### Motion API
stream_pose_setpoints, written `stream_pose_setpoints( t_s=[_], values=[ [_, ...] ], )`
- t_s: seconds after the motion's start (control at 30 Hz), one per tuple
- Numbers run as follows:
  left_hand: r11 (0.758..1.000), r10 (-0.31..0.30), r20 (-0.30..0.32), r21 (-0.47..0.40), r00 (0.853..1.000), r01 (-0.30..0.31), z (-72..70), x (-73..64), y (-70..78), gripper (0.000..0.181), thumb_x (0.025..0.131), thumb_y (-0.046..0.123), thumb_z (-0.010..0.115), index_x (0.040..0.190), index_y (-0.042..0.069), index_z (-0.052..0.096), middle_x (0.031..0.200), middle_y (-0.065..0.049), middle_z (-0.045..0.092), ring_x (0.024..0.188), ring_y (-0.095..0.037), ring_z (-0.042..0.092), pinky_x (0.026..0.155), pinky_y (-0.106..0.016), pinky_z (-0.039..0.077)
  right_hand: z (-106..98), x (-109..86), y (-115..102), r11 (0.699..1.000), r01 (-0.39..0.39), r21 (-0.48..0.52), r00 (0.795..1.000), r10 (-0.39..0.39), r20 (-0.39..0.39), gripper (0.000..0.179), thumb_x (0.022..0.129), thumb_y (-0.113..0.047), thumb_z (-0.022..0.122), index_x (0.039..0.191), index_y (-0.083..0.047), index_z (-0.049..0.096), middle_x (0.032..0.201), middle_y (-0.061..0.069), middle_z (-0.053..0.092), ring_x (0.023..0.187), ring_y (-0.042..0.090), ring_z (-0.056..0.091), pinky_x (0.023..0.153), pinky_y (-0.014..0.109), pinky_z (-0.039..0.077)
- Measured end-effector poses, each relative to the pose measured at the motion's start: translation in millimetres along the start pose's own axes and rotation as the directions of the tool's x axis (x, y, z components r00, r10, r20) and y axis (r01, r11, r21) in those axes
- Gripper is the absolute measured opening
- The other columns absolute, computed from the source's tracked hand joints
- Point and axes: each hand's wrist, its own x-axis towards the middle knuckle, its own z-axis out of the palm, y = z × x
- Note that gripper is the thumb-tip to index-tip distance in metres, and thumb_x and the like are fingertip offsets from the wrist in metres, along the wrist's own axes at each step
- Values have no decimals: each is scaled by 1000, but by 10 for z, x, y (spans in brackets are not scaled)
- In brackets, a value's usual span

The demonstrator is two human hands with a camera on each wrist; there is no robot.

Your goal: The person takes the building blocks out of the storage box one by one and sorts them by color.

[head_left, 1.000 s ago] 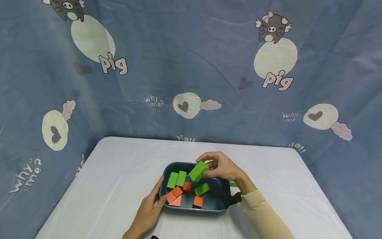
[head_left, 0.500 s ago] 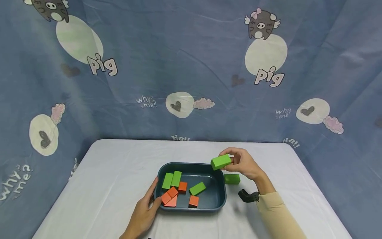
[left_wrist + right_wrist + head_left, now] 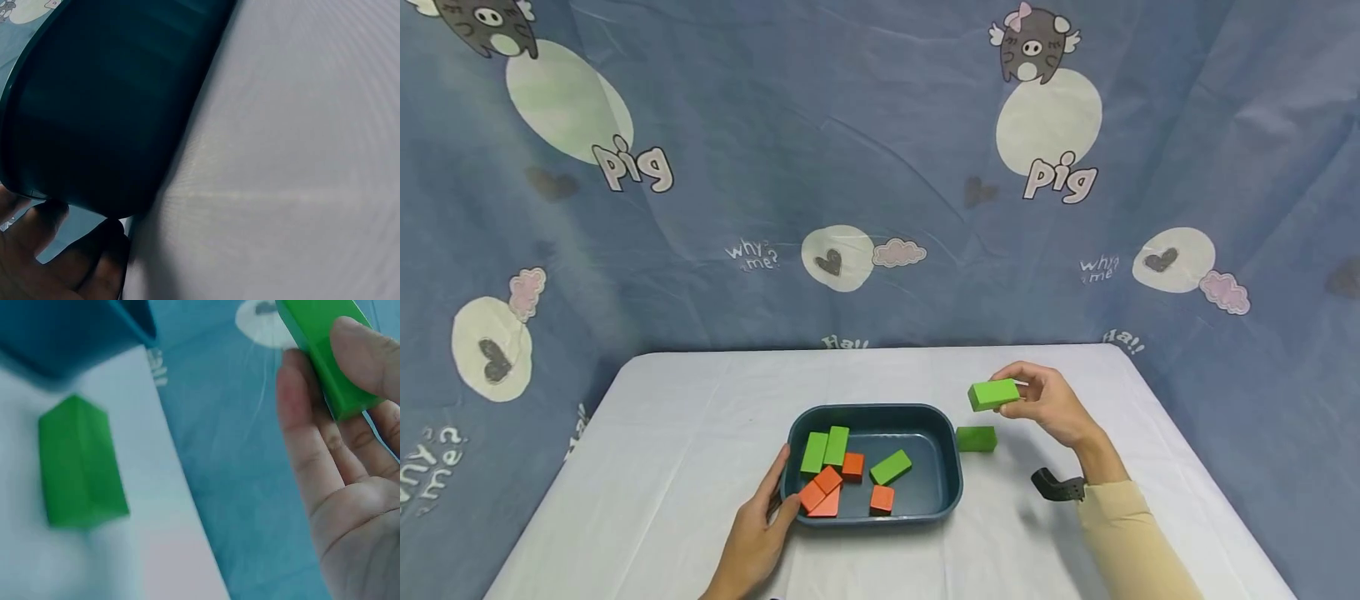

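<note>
My right hand [image 3: 1048,404] pinches a green rectangular block [image 3: 994,394] between thumb and fingers, raised over the table to the right of a dark blue tray [image 3: 917,521]. The right wrist view shows the thumb lying across this held green block [image 3: 331,356]. A second green block [image 3: 976,439] rests on the table beside the tray's right end. My left hand [image 3: 752,533] lies against the tray's left end with fingers spread, the thumb by the front corner. From the left wrist, fingertips [image 3: 112,228] touch the tray's outer wall [image 3: 87,137].
Inside the tray are green blocks, two side by side [image 3: 825,451] and one apart [image 3: 891,467], plus several orange blocks [image 3: 852,467], some clustered near the left corner. A white cloth [image 3: 670,467] covers the table. Behind it hangs a blue printed curtain [image 3: 737,167].
My right hand has carried the green block out from over the tray, to the right. The second green block on the table has come into full view. My left hand stays at the tray.
</note>
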Motion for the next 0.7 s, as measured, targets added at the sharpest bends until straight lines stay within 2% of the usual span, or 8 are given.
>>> stream_pose_setpoints(
  t_s=[0.1,0.3,0.5,0.7],
  values=[
    [1000,9,2,-25,1000,-9,18,8,12,65,105,31,59,163,24,29,161,-11,37,137,-29,49,101,-3,30,-94,-92,37,999,-35,-39,998,32,-55,38,82,17,71,118,14,60,106,8,71,93,19,71,76,30,61],
    [1000,7,-11,-29,1000,-7,7,11,9,65,105,29,61,162,23,32,160,-12,39,137,-29,48,99,0,31,-203,-236,170,991,-104,-80,982,90,-163,38,81,15,73,117,13,62,104,6,73,90,18,72,77,31,61],
    [999,27,-24,-23,999,-27,12,10,-6,64,104,26,62,161,21,33,159,-11,40,137,-28,48,99,0,32,-304,-390,325,970,-215,-113,943,176,-282,40,79,10,77,117,11,64,106,4,73,94,15,71,79,26,59],
    [997,61,-26,-43,998,-62,9,19,-5,65,103,20,64,161,19,35,158,-12,42,134,-30,51,100,-2,34,-375,-546,451,940,-308,-145,902,239,-359,42,78,6,80,118,7,66,107,2,74,95,11,70,78,22,56]
  ],
)
